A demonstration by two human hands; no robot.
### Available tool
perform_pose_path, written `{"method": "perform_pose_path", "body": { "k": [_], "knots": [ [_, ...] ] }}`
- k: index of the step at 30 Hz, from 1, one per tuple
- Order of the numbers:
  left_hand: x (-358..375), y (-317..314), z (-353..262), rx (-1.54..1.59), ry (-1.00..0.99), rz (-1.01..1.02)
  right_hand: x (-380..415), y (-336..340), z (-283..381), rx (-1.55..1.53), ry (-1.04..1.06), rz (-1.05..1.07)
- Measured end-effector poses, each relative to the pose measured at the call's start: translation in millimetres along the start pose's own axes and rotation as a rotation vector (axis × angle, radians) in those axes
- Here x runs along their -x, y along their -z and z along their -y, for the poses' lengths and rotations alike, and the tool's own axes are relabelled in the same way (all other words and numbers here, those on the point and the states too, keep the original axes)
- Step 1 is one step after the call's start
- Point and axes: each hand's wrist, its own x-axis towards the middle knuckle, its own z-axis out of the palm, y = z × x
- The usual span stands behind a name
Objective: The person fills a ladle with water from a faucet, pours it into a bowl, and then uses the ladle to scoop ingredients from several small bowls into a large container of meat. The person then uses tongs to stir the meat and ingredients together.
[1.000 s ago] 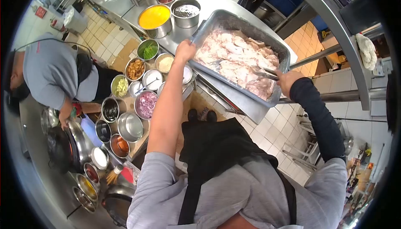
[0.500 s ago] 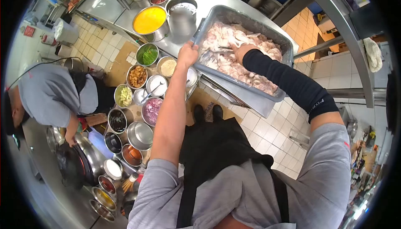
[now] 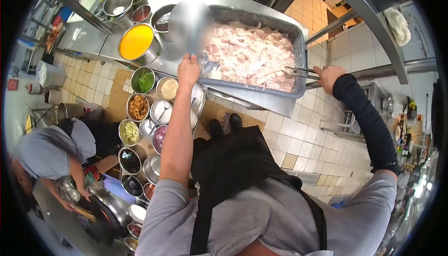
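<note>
My left hand (image 3: 188,71) is closed on the handle of a round metal ladle-like utensil (image 3: 190,24). Motion blurs its wide head, which hangs over the left end of a grey tub (image 3: 261,86). Pale raw meat pieces (image 3: 254,55), possibly chicken, fill much of this tub. At the tub's right end, my right hand (image 3: 330,78) grips metal tongs (image 3: 305,72), whose tips reach over the rim to the meat. A black sleeve covers my right forearm.
A pot of yellow liquid (image 3: 136,42) and a dark-looking pot (image 3: 163,18) stand left of the tub. Several ingredient bowls (image 3: 138,107) line the near-left side. Another person (image 3: 56,151) bends over a wok (image 3: 95,218) at lower left.
My left hand has left the tub's rim and now holds the blurred round utensil. My right hand has moved from the middle of the meat to the tub's right end with the tongs.
</note>
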Motion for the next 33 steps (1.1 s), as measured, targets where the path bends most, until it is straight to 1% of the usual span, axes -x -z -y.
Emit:
{"method": "perform_pose_path", "body": {
  "k": [2,3,5,6,7,8,9,10,11,12,14,17,18,20,22,24,26,29,30,32,33],
  "knots": [
    [0,-2,-6,0.002,0.020,-0.014,-16,-21,-10,0.002,0.109,-0.006],
    [0,-2,-6,0.020,0.010,0.000,-34,-34,-8,-0.057,0.165,0.001],
    [-4,0,-1,0.060,-0.004,0.009,-75,-53,18,-0.063,0.259,-0.040],
    [-4,1,0,0.038,0.007,0.012,-83,-32,43,-0.086,0.242,-0.035],
    [-5,1,-2,0.018,0.014,0.012,-99,-29,53,-0.081,0.220,-0.063],
    [-4,1,-3,-0.002,0.020,0.019,-109,-18,65,-0.096,0.249,-0.049],
    [-4,0,-2,-0.006,0.012,0.012,-124,-23,76,-0.102,0.233,-0.119],
    [-6,-3,0,-0.006,0.002,0.002,-131,-14,89,-0.145,0.202,-0.104],
    [-5,-5,2,-0.008,-0.008,-0.007,-138,-7,100,-0.158,0.211,-0.182],
    [-5,-6,2,-0.007,-0.014,-0.010,-149,-2,110,-0.203,0.169,-0.203],
    [-4,-5,2,-0.008,-0.027,-0.017,-178,-11,118,-0.231,0.117,-0.255],
    [-3,-3,0,-0.008,-0.022,-0.017,-194,-40,115,-0.456,-0.085,-0.294],
    [-1,-3,-1,-0.022,-0.012,-0.027,-184,-50,115,-0.475,-0.128,-0.285],
    [0,-5,-4,-0.037,0.016,-0.054,-144,-75,105,-0.498,-0.206,-0.266],
    [0,-5,0,-0.046,-0.003,-0.064,-107,-92,76,-0.470,-0.137,-0.148],
    [-5,-8,1,-0.049,-0.037,-0.041,-57,-45,50,-0.390,-0.103,-0.041],
    [-6,-5,8,-0.051,-0.061,0.009,-36,-25,30,-0.437,-0.187,-0.190],
    [-7,0,5,-0.028,-0.058,0.050,-68,-15,-3,-0.403,-0.349,-0.220],
    [-6,0,9,-0.034,-0.073,0.057,-90,-16,-13,-0.362,-0.385,-0.174],
    [-15,-1,19,-0.042,-0.105,0.052,-139,-33,-31,-0.331,-0.438,-0.142],
    [-16,-2,22,-0.021,-0.101,0.052,-160,-45,-35,-0.383,-0.400,-0.176]
  ]
}}
